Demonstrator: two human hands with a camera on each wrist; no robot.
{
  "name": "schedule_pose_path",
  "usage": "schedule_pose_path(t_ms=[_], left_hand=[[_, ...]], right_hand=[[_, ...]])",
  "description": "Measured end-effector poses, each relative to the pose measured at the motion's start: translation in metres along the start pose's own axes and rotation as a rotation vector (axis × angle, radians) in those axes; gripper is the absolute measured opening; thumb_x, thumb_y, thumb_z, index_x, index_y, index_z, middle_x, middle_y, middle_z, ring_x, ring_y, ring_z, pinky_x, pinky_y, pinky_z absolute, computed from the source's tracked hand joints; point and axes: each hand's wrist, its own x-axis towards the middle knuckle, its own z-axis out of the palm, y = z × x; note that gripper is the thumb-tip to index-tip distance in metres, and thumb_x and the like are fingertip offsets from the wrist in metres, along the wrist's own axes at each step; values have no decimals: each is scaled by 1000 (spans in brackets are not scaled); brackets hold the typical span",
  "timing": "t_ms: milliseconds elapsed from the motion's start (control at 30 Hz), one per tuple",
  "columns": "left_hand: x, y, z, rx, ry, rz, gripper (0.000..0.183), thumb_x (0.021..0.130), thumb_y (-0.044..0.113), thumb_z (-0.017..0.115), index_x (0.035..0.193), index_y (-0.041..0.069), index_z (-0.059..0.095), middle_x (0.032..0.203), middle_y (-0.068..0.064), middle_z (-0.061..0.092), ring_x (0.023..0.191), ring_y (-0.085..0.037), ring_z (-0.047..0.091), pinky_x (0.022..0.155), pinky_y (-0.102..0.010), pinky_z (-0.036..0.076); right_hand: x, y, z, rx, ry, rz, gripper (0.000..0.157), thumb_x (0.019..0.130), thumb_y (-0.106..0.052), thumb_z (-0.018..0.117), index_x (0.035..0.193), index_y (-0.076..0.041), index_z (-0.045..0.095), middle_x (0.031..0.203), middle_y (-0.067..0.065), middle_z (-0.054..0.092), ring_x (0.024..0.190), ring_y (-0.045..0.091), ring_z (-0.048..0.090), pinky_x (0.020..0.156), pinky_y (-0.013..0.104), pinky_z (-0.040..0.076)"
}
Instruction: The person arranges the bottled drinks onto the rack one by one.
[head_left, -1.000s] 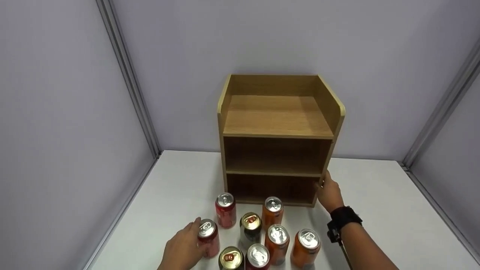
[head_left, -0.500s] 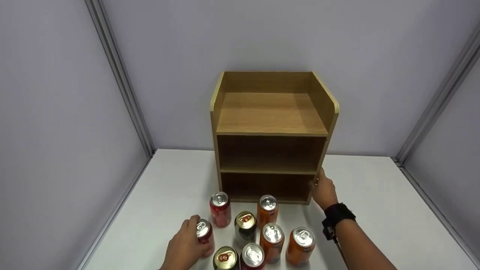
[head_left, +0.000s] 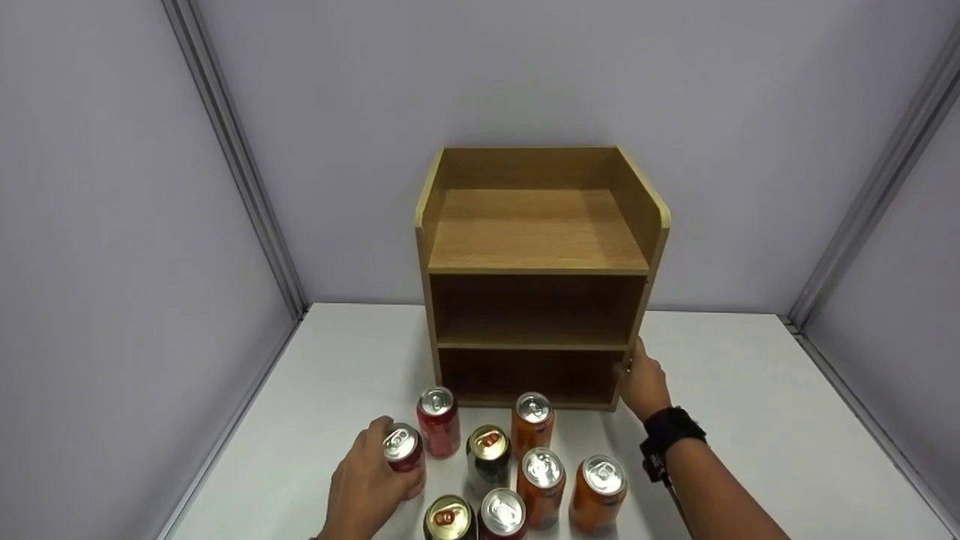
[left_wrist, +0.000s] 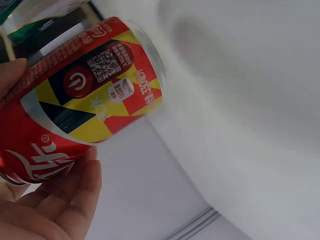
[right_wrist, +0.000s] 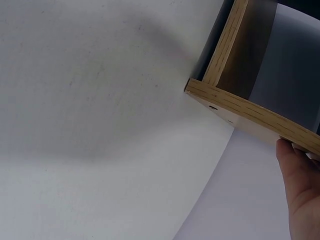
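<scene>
Far left, the left hand (head_left: 364, 480) has its thumb and fingers curled around a red cylindrical metal can with a silver lid (head_left: 406, 456), its long axis close to upright; whether its base touches the white tabletop (head_left: 352, 367), I can't tell. From that hand, the open-fronted wooden shelf unit (head_left: 538, 229) lies ahead and to the right, so the left hand is the one by the can and the right is well apart from it. Just beyond the held can stands a second red silver-lidded can (head_left: 439, 429), right by the unit's front. Moving right: two dark cans with gold lids (head_left: 488, 459), one ahead of the other, another silver-lidded can (head_left: 503, 513) near the person, then three orange metal cans (head_left: 540, 491), all upright. And on the far right, the right hand (head_left: 646, 386) grips the unit's side panel low down, fingers bent around its front edge.
</scene>
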Motion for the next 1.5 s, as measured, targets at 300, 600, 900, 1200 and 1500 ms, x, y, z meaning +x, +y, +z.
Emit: schedule_pose_path(t_ms=[300,600,900,1200,1500], left_hand=[[27,31,-27,-44,86,108,76,61,30,86,125,2,54,102,-12,66,83,-27,67,63,-42,55],[65,69,-60,-79,129,196,78,61,33,88,124,1,55,103,-11,66,83,-26,67,63,-44,55],[106,103,-83,-99,184,290,74,64,36,87,122,3,55,98,-9,66,82,-25,66,64,-42,55],[147,133,-95,-86,160,372,74,67,38,85,125,5,52,97,-11,68,79,-28,66,62,-43,54],[201,160,-102,-95,56,360,76,71,39,82,130,7,47,101,-11,67,82,-25,66,65,-40,55]], right_hand=[[0,0,0,-5,-11,4,48,92,-1,58,136,-1,40,103,30,65,90,46,64,73,56,50],[-3,-4,0,-11,-13,41,48,92,-1,60,136,-1,40,102,29,65,91,44,64,74,55,50],[-9,-12,10,8,6,69,50,91,0,61,137,-4,42,105,28,65,92,43,64,75,55,50],[-21,-16,23,7,27,35,50,91,0,62,136,-3,42,99,26,67,86,41,66,70,51,52],[-28,-14,25,-3,35,50,54,91,0,63,139,-5,40,98,25,67,85,39,67,70,50,53]])
